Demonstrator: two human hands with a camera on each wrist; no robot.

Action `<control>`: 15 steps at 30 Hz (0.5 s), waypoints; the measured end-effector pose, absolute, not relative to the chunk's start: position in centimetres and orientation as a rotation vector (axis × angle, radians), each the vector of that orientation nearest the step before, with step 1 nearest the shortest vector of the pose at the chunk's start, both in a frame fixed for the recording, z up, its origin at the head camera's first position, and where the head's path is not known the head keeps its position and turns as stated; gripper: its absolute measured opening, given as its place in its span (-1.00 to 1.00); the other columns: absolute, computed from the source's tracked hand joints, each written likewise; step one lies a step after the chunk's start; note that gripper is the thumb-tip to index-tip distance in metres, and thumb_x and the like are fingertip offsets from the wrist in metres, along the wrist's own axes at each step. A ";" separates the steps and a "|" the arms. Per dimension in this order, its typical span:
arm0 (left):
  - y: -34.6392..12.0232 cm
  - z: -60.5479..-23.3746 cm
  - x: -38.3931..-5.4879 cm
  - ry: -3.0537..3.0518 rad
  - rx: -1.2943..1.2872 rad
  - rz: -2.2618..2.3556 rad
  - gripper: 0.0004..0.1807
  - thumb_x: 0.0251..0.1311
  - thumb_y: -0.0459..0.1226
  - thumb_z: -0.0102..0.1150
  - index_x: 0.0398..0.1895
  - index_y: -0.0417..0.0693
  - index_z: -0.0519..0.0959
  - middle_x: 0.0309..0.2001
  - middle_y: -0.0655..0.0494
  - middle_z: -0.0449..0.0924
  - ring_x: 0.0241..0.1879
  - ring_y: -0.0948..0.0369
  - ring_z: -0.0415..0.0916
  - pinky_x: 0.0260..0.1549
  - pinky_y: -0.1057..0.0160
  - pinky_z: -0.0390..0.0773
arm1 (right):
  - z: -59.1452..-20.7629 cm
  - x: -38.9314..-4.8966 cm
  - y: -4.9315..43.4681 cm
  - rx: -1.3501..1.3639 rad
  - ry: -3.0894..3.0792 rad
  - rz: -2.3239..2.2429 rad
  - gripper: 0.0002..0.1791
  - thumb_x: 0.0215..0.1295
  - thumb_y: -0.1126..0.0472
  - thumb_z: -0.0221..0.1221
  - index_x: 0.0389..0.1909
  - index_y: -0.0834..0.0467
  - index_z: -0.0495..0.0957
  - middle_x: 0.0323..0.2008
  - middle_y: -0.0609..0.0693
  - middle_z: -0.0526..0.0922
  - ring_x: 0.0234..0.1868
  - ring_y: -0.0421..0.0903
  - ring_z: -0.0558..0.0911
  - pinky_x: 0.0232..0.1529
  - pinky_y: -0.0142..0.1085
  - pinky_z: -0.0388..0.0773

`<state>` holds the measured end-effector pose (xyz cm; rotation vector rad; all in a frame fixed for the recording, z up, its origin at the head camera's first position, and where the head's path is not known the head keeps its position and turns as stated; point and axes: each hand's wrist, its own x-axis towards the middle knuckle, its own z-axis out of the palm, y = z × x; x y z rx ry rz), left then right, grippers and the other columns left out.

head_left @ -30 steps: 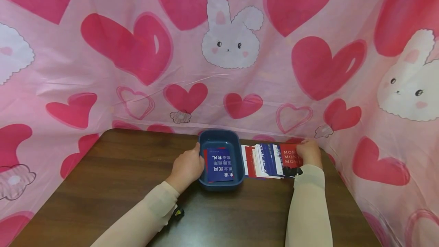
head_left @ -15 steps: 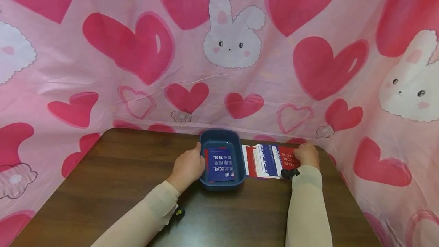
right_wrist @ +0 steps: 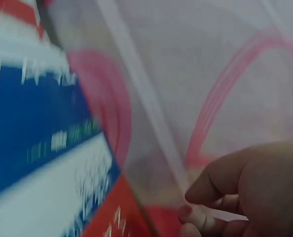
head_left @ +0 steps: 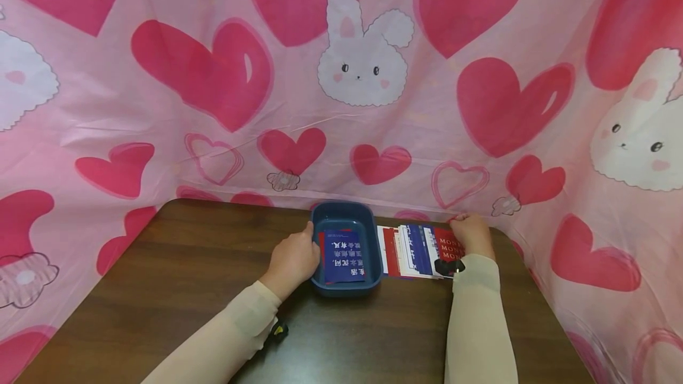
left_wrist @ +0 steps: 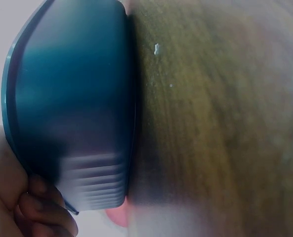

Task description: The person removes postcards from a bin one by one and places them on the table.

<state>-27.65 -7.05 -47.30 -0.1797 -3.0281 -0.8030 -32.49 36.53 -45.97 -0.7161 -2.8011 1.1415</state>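
Observation:
A dark blue plastic bin (head_left: pixel 373 242) stands upright on the table, with a blue card (head_left: pixel 344 256) bearing white writing over red ones inside. My left hand (head_left: pixel 292 259) grips the bin's left rim; in the left wrist view its curled fingers (left_wrist: pixel 45 210) lie against the ribbed outer wall. To the right of the bin lies an overlapping row of cards (head_left: pixel 418 250), red, white and blue. At its right end is a red card (head_left: pixel 448 246) lettered in white, partly covered by my right hand (head_left: pixel 475 236). Thumb and fingers are curled together, with nothing visible between them.
The brown wooden table (head_left: pixel 181 289) ends at the back against a pink curtain (head_left: pixel 240 117) printed with hearts and rabbits. This curtain also hangs along both sides, close behind the bin and the cards.
My right hand has shifted a little left over the red card at the row's end. My left hand and the bin have stayed put.

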 end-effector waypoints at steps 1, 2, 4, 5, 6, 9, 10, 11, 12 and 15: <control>-7.1 -47.3 -27.7 -3.029 -0.178 -0.806 -0.25 0.60 -0.16 0.19 0.77 -0.18 0.33 -0.51 0.03 0.58 -0.57 0.07 0.53 -0.57 0.15 0.53 | -45.6 -32.6 36.0 -0.666 -2.802 1.128 -0.55 0.58 0.05 0.17 0.15 0.36 0.68 0.23 0.46 0.63 0.21 0.38 0.58 0.38 0.34 0.58; -7.1 -47.3 -27.7 -3.030 -0.177 -0.808 -0.25 0.60 -0.16 0.19 0.77 -0.18 0.33 -0.51 0.03 0.58 -0.57 0.07 0.52 -0.58 0.15 0.53 | -45.2 -32.8 35.4 -0.628 -2.803 1.123 -0.54 0.59 0.05 0.17 0.17 0.37 0.69 0.24 0.46 0.64 0.21 0.39 0.59 0.38 0.33 0.59; -7.1 -47.2 -27.6 -3.027 -0.180 -0.814 -0.25 0.60 -0.17 0.19 0.77 -0.18 0.33 -0.51 0.03 0.57 -0.58 0.07 0.52 -0.58 0.15 0.52 | -44.4 -33.1 34.1 -0.537 -2.819 1.099 -0.47 0.60 0.05 0.17 0.31 0.39 0.64 0.31 0.48 0.64 0.26 0.41 0.61 0.42 0.34 0.58; -7.1 -47.1 -27.6 -3.029 -0.179 -0.821 -0.25 0.60 -0.16 0.19 0.77 -0.18 0.32 -0.52 0.03 0.56 -0.59 0.07 0.52 -0.59 0.15 0.51 | -44.1 -33.2 33.4 -0.503 -2.822 1.097 -0.48 0.59 0.07 0.17 0.31 0.38 0.64 0.29 0.47 0.65 0.26 0.40 0.62 0.42 0.32 0.59; -7.1 -47.1 -27.6 -3.029 -0.178 -0.828 -0.24 0.61 -0.17 0.19 0.77 -0.19 0.32 -0.53 0.03 0.56 -0.59 0.07 0.51 -0.59 0.16 0.51 | -43.7 -33.3 32.8 -0.454 -2.822 1.088 -0.50 0.58 0.08 0.17 0.29 0.38 0.65 0.28 0.47 0.66 0.25 0.39 0.63 0.41 0.31 0.60; -7.1 -47.0 -27.5 -3.030 -0.179 -0.833 -0.24 0.61 -0.16 0.18 0.78 -0.19 0.31 -0.54 0.04 0.54 -0.59 0.08 0.50 -0.59 0.16 0.49 | -42.6 -33.5 30.8 -0.337 -2.830 1.097 -0.51 0.58 0.06 0.19 0.28 0.35 0.66 0.26 0.44 0.67 0.22 0.35 0.64 0.40 0.26 0.61; -7.1 -47.0 -27.5 -3.032 -0.178 -0.838 -0.24 0.62 -0.16 0.18 0.78 -0.19 0.30 -0.54 0.04 0.54 -0.60 0.08 0.50 -0.59 0.16 0.48 | -42.3 -33.6 30.2 -0.300 -2.831 1.103 -0.52 0.59 0.05 0.19 0.28 0.33 0.66 0.25 0.42 0.67 0.21 0.33 0.64 0.39 0.25 0.61; -7.1 -47.0 -27.4 -3.033 -0.177 -0.843 -0.24 0.62 -0.15 0.17 0.78 -0.19 0.30 -0.55 0.04 0.54 -0.60 0.07 0.50 -0.59 0.16 0.48 | -42.0 -33.6 29.6 -0.262 -2.833 1.104 -0.53 0.59 0.04 0.21 0.27 0.32 0.67 0.23 0.41 0.68 0.18 0.31 0.64 0.36 0.23 0.62; -7.1 -47.0 -27.4 -3.032 -0.178 -0.848 -0.24 0.62 -0.16 0.17 0.78 -0.19 0.30 -0.55 0.04 0.54 -0.60 0.07 0.50 -0.59 0.16 0.47 | -41.6 -33.6 29.0 -0.234 -2.837 1.110 -0.53 0.59 0.03 0.22 0.27 0.30 0.67 0.22 0.39 0.69 0.17 0.28 0.65 0.34 0.21 0.63; -7.1 -46.9 -27.3 -3.026 -0.186 -0.863 -0.25 0.62 -0.16 0.17 0.78 -0.19 0.31 -0.56 0.04 0.53 -0.61 0.07 0.49 -0.60 0.16 0.46 | -40.7 -33.4 27.1 -0.150 -2.863 1.082 -0.56 0.60 0.00 0.25 0.24 0.25 0.70 0.15 0.34 0.74 0.08 0.23 0.68 0.21 0.14 0.67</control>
